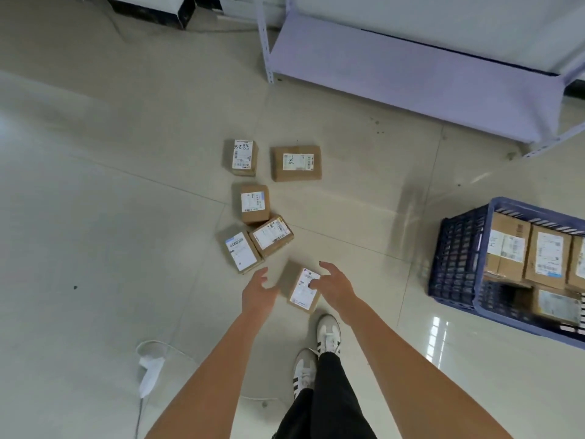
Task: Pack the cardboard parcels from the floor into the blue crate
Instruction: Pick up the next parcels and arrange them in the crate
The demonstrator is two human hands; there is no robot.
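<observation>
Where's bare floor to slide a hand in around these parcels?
Open tile lies between the nearest parcel and the blue crate, and left of the left hand. It is crowded where the two angled parcels touch, below a third.

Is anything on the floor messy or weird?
Yes. Six cardboard parcels lie scattered at different angles on the tiled floor, not in the blue crate. A crumpled white scrap with a loose cord lies near the person's feet. No parcel looks crushed or torn. Both hands reach for the nearest one.
</observation>
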